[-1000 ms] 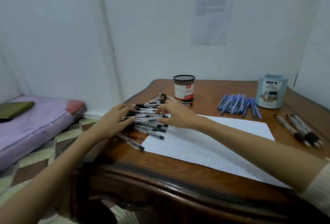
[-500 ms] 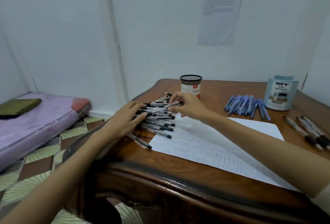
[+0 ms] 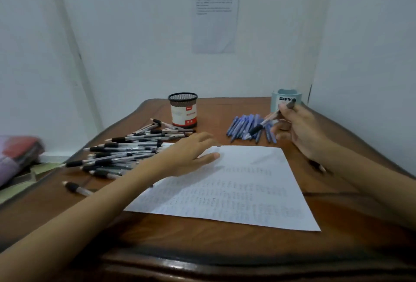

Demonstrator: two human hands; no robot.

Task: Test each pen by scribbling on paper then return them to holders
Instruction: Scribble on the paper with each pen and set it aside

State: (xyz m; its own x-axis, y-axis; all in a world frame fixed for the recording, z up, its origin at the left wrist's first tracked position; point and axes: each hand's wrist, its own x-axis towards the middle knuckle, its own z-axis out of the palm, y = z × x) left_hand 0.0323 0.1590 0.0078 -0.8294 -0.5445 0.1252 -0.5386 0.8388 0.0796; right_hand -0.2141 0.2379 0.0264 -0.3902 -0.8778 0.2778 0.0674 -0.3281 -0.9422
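- Right hand (image 3: 301, 131), raised far right, pinches a clear black-grip pen (image 3: 267, 120) above the blue pens (image 3: 245, 127).
- Left hand (image 3: 189, 155), fingers relaxed, rests on the scribbled white paper sheet (image 3: 236, 187).
- Black-grip pen pile (image 3: 126, 153) lies left, near the black mesh holder (image 3: 183, 109).

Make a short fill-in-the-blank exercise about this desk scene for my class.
1. The right hand holds a pen with a ___ grip.
2. The left hand rests flat on the ___.
3. The loose pens lying between the mesh cup and the pale holder are ___.
Missing words: black; paper; blue.
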